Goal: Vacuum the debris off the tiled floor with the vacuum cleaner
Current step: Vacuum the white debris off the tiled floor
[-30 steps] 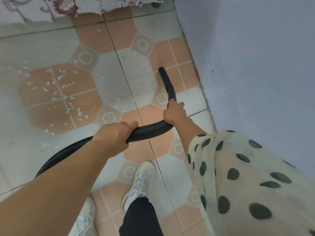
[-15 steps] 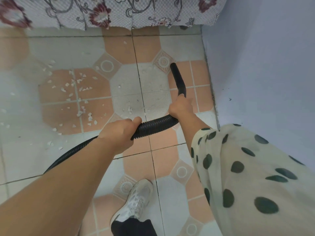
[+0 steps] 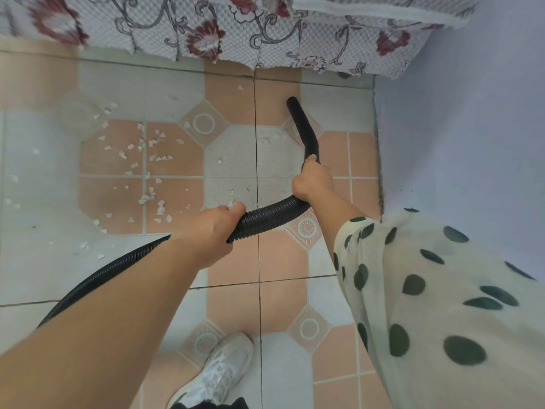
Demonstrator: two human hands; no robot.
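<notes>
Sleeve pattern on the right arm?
Cream sleeve with dark green polka dots, seen in the head view, the only one.

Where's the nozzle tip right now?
In the head view, upper centre-right: the nozzle tip sits over an orange tile near the floral bedspread, right of the main debris patch, ahead of the right hand.

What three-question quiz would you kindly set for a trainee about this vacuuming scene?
1. True or false: the black nozzle tip sits in the main patch of white debris.
2. The left hand grips: A) the ribbed hose; B) the black nozzle; C) nothing.
3. Which hand grips nearer the black nozzle's tip?
Key: 1 false, the patch lies to its left; 2 A; 3 the right hand.
</notes>
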